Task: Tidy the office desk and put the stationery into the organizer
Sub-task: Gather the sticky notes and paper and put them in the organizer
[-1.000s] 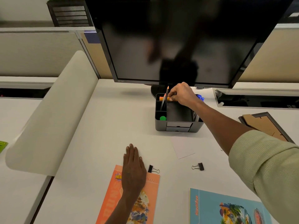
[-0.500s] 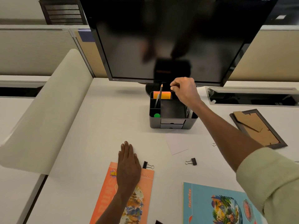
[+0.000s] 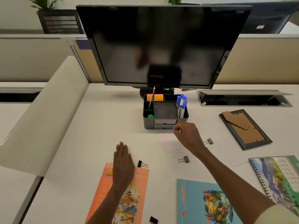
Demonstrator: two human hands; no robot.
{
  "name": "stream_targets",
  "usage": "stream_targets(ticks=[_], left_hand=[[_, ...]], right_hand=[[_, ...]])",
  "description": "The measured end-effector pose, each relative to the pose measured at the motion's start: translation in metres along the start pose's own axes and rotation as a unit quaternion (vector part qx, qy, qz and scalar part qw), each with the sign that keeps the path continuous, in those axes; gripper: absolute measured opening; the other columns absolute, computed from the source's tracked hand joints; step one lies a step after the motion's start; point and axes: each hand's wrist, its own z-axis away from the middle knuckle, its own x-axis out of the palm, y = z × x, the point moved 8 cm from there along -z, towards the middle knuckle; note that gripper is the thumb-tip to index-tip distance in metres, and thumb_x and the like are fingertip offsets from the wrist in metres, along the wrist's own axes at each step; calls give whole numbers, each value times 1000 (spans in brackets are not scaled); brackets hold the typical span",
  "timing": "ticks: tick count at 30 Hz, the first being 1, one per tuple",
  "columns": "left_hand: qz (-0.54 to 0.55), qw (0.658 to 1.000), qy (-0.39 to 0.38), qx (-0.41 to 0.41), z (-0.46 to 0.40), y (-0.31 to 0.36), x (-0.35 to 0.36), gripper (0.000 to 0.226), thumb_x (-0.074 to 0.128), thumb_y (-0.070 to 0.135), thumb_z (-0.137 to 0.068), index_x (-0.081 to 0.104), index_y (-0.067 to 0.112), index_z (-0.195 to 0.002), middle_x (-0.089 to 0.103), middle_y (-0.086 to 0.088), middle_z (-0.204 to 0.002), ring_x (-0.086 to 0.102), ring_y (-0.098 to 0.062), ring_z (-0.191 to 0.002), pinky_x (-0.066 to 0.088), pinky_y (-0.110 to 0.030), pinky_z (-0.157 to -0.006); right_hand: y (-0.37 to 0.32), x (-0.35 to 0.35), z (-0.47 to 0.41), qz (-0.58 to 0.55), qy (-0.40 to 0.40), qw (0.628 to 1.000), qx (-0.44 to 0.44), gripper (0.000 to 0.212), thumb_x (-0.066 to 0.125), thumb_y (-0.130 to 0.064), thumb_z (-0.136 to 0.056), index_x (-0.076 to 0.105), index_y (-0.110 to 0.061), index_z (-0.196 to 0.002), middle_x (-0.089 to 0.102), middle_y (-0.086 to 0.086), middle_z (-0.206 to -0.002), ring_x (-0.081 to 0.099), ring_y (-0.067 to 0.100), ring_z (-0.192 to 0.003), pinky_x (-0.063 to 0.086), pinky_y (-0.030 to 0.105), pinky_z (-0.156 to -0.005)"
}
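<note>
the big white desk (image 3: 100, 120) holds everything. a black monitor (image 3: 161, 44) stands at the back. just in front of it sits the black organizer (image 3: 165, 126), a box with many little rooms and two small drawers in its front. the back left room holds an orange sticky pad (image 3: 157, 97). one pencil (image 3: 152, 99) stands in the left room, tip up, leaning a bit to the right. one green cap (image 3: 150, 116) peeks out of the front left room. the right room holds blue markers (image 3: 181, 104) standing up, caps on top; i cannot count them well. the middle room looks bare.

three books lie near the front edge: an orange book (image 3: 139, 188), a blue book (image 3: 202, 202) and a spiral book (image 3: 278, 177). one picture frame (image 3: 245, 129) lies face down on the right.

i count four binder clips: one (image 3: 142, 164) by the orange book, one (image 3: 184, 159) in the middle, one (image 3: 209, 141) further right, one (image 3: 153, 220) at the bottom edge.

the left hand (image 3: 123, 162) lies flat on the orange book, fingers straight and close together. the right hand (image 3: 187, 135) hangs just in front of the organizer, fingers curled in loosely; i cannot tell if it holds anything.
</note>
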Motion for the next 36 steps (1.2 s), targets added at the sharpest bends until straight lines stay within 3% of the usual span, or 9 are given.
stream_targets(ticks=[4, 8, 14, 18, 24, 31, 33, 36], left_hand=[[35, 999, -28, -13, -4, -1, -2, 47, 32, 15, -104, 27, 2, -149, 14, -10, -161, 5, -19, -150, 4, -33, -122], [53, 997, -38, -33, -5, 4, -4, 45, 32, 15, -104, 34, 2, -147, 20, -11, -160, 9, -20, -150, 6, -33, -122], [107, 994, -6, 5, 10, 47, -6, 37, 40, 8, -101, 48, 2, -136, 45, -12, -146, 35, -23, -140, 23, -28, -116], [136, 990, -3, 28, 20, 77, 0, 32, 43, 5, -100, 53, 2, -130, 55, -11, -134, 47, -23, -129, 30, -26, -110], [139, 989, -54, 16, 22, 100, 22, 34, 41, 12, -102, 52, 6, -133, 55, -7, -138, 48, -21, -129, 24, -15, -104], [145, 982, -120, -12, 13, 108, 37, 38, 37, 11, -102, 48, 2, -138, 50, -11, -143, 45, -23, -134, 26, -22, -109], [155, 980, -122, -23, 9, 108, 37, 37, 37, 9, -102, 49, 0, -136, 53, -12, -140, 48, -25, -130, 29, -19, -104], [189, 975, -107, -53, 4, 108, 33, 29, 38, 11, -103, 57, -1, -121, 62, -15, -123, 57, -26, -108, 34, -18, -80]], right_hand=[[26, 26, 19, 9, -67, 997, 46, 10, 68, -25, -85, 71, -16, -88, 70, -1, -87, 61, 11, -78, 50, 26, -70], [48, 36, 29, 22, -73, 991, 107, 39, 66, -37, -87, 62, -9, -114, 62, 6, -112, 58, 20, -101, 47, 31, -87], [46, 52, 32, 102, -93, 981, 137, 57, 62, -56, -83, 54, -5, -106, 50, 10, -112, 48, 25, -108, 49, 34, -84], [41, 59, 34, 113, -85, 982, 127, 49, 66, -47, -83, 55, -5, -104, 51, 11, -110, 47, 25, -106, 47, 34, -80], [42, 67, 26, 88, -82, 981, 154, 37, 69, -36, -84, 58, -6, -105, 57, 12, -108, 49, 25, -105, 44, 32, -80], [45, 74, 27, 15, -71, 980, 188, 25, 68, -20, -83, 57, -8, -103, 66, 10, -106, 61, 25, -97, 50, 29, -78], [44, 74, 28, -51, -67, 975, 204, 30, 71, -14, -81, 55, -9, -106, 65, 9, -110, 62, 23, -95, 47, 24, -74], [39, 72, 32, -162, -72, 953, 246, 45, 77, -16, -77, 49, -17, -112, 60, 7, -112, 57, 20, -93, 46, 21, -66]])
